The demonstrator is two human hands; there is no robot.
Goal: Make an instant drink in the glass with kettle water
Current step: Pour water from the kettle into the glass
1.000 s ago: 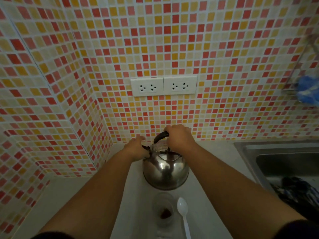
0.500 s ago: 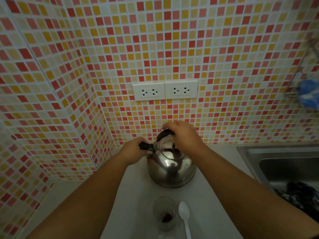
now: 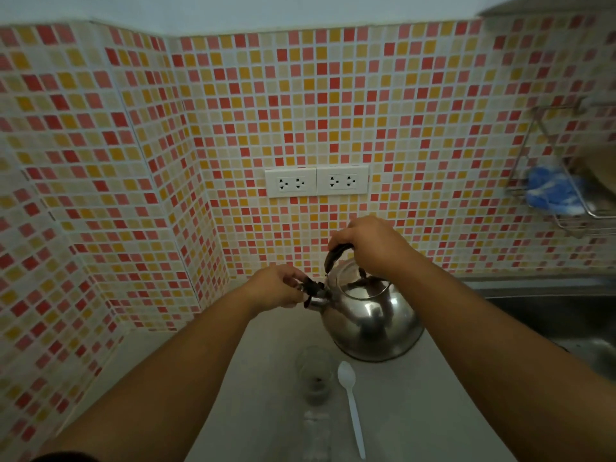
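Note:
A shiny steel kettle (image 3: 370,320) stands on the pale counter (image 3: 270,378), its spout pointing left. My right hand (image 3: 370,243) grips the kettle's black handle from above. My left hand (image 3: 278,290) pinches the black cap on the spout (image 3: 315,293). In front of the kettle stands a clear glass (image 3: 315,373) with a little dark powder at its bottom. A white plastic spoon (image 3: 351,405) lies just right of the glass.
A steel sink (image 3: 563,315) lies to the right of the counter. Tiled walls close in behind and on the left, with two white sockets (image 3: 316,181) above the kettle. A wire rack (image 3: 566,195) holding a blue cloth hangs at the right. A small clear object (image 3: 316,425) lies below the glass.
The kettle has shifted right and back and now rests on the counter. My left hand has gone from the kettle's side to the spout cap. The view has tilted upward.

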